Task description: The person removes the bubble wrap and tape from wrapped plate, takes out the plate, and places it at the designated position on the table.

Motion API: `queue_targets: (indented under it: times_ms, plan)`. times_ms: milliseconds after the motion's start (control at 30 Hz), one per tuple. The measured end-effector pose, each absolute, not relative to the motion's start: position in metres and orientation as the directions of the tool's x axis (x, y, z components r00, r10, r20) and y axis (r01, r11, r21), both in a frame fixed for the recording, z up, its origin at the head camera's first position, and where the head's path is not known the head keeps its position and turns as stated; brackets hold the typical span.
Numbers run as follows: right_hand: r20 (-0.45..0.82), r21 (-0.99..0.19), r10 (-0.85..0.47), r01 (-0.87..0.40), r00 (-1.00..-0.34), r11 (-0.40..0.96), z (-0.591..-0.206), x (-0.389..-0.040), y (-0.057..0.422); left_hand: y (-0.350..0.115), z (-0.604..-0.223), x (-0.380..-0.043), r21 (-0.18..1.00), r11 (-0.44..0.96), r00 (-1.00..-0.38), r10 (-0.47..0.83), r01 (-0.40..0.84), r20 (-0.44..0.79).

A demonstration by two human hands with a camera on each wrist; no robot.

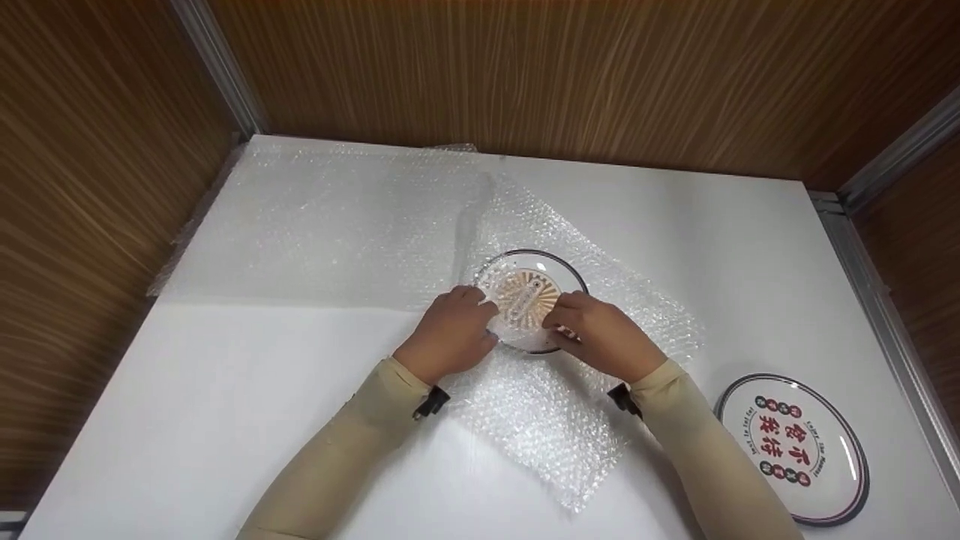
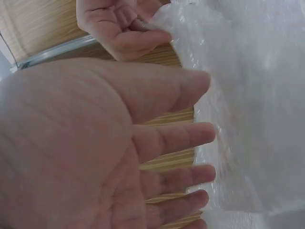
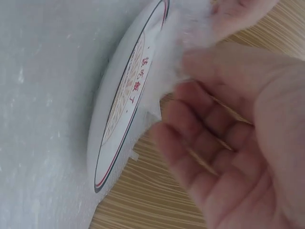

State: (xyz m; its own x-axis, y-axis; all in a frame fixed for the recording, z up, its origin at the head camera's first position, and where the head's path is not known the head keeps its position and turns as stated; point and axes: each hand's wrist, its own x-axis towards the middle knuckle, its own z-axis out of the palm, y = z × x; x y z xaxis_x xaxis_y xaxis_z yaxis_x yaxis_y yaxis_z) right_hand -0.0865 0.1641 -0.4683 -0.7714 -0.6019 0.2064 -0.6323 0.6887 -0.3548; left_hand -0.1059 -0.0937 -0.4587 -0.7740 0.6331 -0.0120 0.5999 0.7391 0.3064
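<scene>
A white plate (image 1: 541, 264) with a dark rim and a brown sunburst print lies face up on bubble wrap (image 1: 540, 420). Some clear wrap appears folded over the plate's left part. At its left rim is my left hand (image 1: 454, 330); the left wrist view shows its fingers (image 2: 178, 138) fairly straight, touching the wrap (image 2: 257, 109). My right hand (image 1: 600, 334) is over the plate's right side. In the right wrist view, its thumb and forefinger pinch an edge of the wrap (image 3: 164, 71) beside the plate (image 3: 121, 119).
A larger white plate (image 1: 795, 450) with red characters and a dark rim lies at the front right of the white table (image 1: 225, 397). More bubble wrap (image 1: 337, 225) spreads over the back left. Wood-grain panels (image 1: 525, 75) stand behind and at both sides.
</scene>
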Motion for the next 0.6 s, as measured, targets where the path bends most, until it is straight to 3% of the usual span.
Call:
queue_targets:
  times_ms: [300,600]
  plan:
    - [0.370,-0.268,-0.560,-0.662,-0.742,0.700,-0.463,-0.084,0.160,-0.080,-0.448,-0.095,0.321,0.654,-0.719,0.677,0.685,0.157]
    - [0.379,-0.296,-0.552,-0.662,-0.743,0.688,-0.461,-0.080,0.156,-0.076,-0.440,-0.091,0.302,0.660,-0.723,0.657,0.688,0.214]
